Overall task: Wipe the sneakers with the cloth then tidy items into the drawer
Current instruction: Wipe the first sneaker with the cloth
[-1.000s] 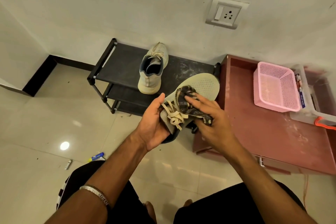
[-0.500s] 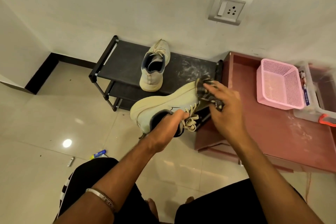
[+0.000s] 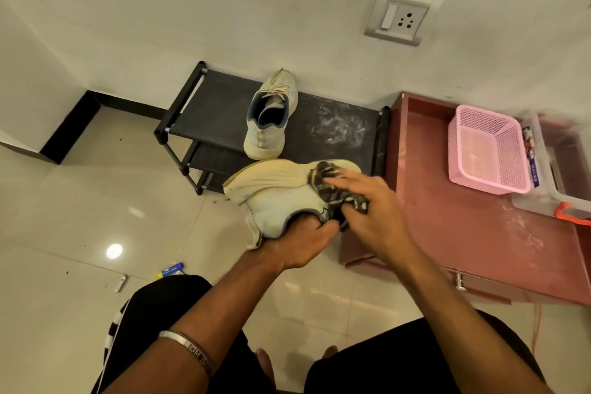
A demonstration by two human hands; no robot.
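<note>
The held sneaker [image 3: 281, 198] has been rolled since a moment ago, heel now turned towards the wearer and sole edge up, and it is gripped at the collar by the left hand [image 3: 297, 246], fingers tucked inside. The dark cloth [image 3: 335, 185] has been carried along the side and is pressed there under the right hand [image 3: 374, 211], its fingers blurred and loosely curled, so wiping is judged under way, with the second sneaker [image 3: 270, 118] waiting on the black rack [image 3: 335, 125] and the drawer's handle [image 3: 459, 281] untouched

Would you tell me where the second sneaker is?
In the head view, the second sneaker stands on the black shoe rack by the wall, left of the red cabinet.
</note>
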